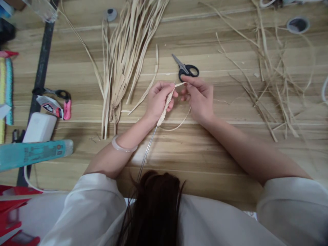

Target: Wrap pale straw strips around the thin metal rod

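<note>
My left hand [159, 100] is closed around a short wrapped piece of pale straw [165, 110], ridged along its length. Thin metal wires [148, 150] run out of its lower end toward my body. Thumb and forefinger of my right hand [201, 99] pinch a flat straw strip [180, 84] that comes from the top of the wrapped piece. A thin loose strand [179, 127] curves from the lower end of the piece up to my right hand. Just beyond my right fingers lie black-handled scissors [188, 70], their blades pointing away to the left.
A bundle of dried straw strips [125, 65] lies beyond my left hand. Thin scraps of straw [266, 75] are scattered at the right. Along the left are a second pair of scissors [61, 94], a pink cutter [67, 109], a white box [41, 124] and a turquoise tube [33, 152].
</note>
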Tool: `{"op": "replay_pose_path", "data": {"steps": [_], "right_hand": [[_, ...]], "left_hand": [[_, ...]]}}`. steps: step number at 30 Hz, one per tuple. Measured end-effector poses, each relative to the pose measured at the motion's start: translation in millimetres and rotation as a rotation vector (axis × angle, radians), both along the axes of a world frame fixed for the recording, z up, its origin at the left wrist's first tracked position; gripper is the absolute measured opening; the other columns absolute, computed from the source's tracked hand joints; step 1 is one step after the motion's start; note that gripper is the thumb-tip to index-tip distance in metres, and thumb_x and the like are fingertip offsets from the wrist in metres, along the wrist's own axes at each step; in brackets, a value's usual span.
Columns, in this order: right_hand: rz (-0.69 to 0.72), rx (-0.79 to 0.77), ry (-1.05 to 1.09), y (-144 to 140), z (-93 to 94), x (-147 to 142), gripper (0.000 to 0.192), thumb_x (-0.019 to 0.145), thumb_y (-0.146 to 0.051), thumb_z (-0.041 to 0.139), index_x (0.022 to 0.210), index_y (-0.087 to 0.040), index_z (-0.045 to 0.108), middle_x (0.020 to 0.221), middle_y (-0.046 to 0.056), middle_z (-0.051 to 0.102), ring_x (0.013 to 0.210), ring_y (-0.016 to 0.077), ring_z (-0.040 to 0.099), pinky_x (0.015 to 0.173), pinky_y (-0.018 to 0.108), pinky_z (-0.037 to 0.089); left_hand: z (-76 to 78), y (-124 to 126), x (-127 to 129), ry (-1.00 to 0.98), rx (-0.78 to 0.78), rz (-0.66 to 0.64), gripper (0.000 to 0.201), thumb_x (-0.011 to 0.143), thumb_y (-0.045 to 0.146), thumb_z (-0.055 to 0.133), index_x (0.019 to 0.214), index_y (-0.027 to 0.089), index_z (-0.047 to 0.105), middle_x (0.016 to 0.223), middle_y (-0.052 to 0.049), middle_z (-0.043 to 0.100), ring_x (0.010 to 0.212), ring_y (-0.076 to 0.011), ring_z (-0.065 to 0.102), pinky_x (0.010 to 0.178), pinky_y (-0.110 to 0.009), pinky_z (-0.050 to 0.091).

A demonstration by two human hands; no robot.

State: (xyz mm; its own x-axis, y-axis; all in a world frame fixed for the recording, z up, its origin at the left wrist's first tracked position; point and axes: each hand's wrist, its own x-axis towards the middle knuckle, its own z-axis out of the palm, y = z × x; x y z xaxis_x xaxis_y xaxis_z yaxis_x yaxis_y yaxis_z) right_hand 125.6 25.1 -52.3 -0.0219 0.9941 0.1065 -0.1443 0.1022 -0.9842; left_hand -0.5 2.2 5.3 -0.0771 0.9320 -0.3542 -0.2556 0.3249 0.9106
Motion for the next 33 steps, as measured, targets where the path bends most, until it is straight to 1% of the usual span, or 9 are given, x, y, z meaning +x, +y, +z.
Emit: {"op": "replay_pose_path", "data": {"steps": [4,8,12,15,18,22,25,29,33], "right_hand": [[-0.05,-0.018,0.088,2,0.3,0,0.018,0.083,-0.04,0.061,0.096,-0.029,0.066,0.088,0.0,0.058,0.068,0.0111,0.059,0.06,0.029,0.055],[0.016,-0.023,0.085,2,3.8,2,0.022,0.083,-0.045,0.061,0.1,-0.03,0.06,0.082,-0.001,0.063,0.068,0.0133,0.063,0.062,0.03,0.056],[0.012,-0.013,0.174,-2,11.0,-1,0.018,0.08,-0.035,0.067,0.088,-0.026,0.054,0.076,-0.003,0.067,0.06,0.0121,0.063,0.057,0.028,0.055],[0.002,-0.039,0.143,-4,15.7,-3,0.017,0.081,-0.033,0.066,0.084,-0.025,0.051,0.074,-0.003,0.068,0.055,0.0107,0.061,0.053,0.027,0.053],[0.001,-0.066,0.06,-5,18.9,-3,0.018,0.082,-0.037,0.066,0.083,-0.024,0.054,0.073,-0.003,0.067,0.052,0.0101,0.06,0.05,0.026,0.052],[0.014,-0.044,-0.012,-6,22.1,-2,0.019,0.079,-0.042,0.068,0.079,-0.025,0.061,0.067,-0.002,0.063,0.052,0.011,0.06,0.048,0.027,0.051],[0.046,-0.074,-0.005,-7,24.1,-2,0.018,0.077,-0.04,0.071,0.078,-0.024,0.064,0.06,-0.003,0.061,0.05,0.0119,0.058,0.046,0.028,0.05],[0.07,-0.094,0.039,-7,23.7,-1,0.02,0.073,-0.037,0.075,0.082,-0.024,0.063,0.061,-0.003,0.063,0.048,0.0113,0.057,0.043,0.027,0.047],[0.105,-0.076,-0.003,-6,21.6,0,0.019,0.077,-0.04,0.071,0.08,-0.023,0.063,0.063,-0.001,0.063,0.057,0.0134,0.062,0.049,0.028,0.051]], "left_hand": [[0.0,0,0,-0.017,0.013,-0.006,0.019,0.083,0.03,0.062,0.073,0.018,0.051,0.056,0.005,0.061,0.032,-0.0022,0.044,0.031,-0.015,0.026],[-0.3,1,-1,-0.02,0.022,0.005,0.02,0.082,0.029,0.063,0.072,0.019,0.05,0.056,0.005,0.061,0.032,-0.0026,0.044,0.031,-0.016,0.026],[-0.5,1,-1,-0.055,0.043,-0.006,0.021,0.082,0.028,0.063,0.069,0.018,0.049,0.056,0.005,0.061,0.031,-0.0032,0.044,0.031,-0.018,0.027],[-0.3,0,-1,-0.046,0.033,-0.008,0.022,0.081,0.028,0.064,0.068,0.018,0.049,0.056,0.005,0.061,0.032,-0.0032,0.044,0.032,-0.018,0.028],[0.2,0,0,-0.028,0.028,-0.012,0.023,0.082,0.029,0.063,0.067,0.018,0.049,0.056,0.005,0.061,0.032,-0.0029,0.044,0.032,-0.018,0.028],[0.8,-1,1,-0.023,0.046,-0.028,0.024,0.084,0.029,0.061,0.068,0.018,0.047,0.056,0.005,0.06,0.032,-0.0026,0.043,0.033,-0.017,0.027],[1.1,-2,1,-0.024,0.061,-0.04,0.025,0.083,0.03,0.062,0.068,0.018,0.047,0.056,0.005,0.061,0.032,-0.0029,0.044,0.033,-0.017,0.028],[1.0,-3,2,-0.015,0.041,-0.03,0.024,0.083,0.03,0.063,0.068,0.018,0.049,0.055,0.005,0.061,0.033,-0.0032,0.045,0.033,-0.017,0.029],[0.5,-3,2,-0.027,0.053,-0.04,0.023,0.083,0.029,0.063,0.068,0.018,0.05,0.056,0.005,0.061,0.033,-0.0036,0.046,0.033,-0.018,0.029]]}}
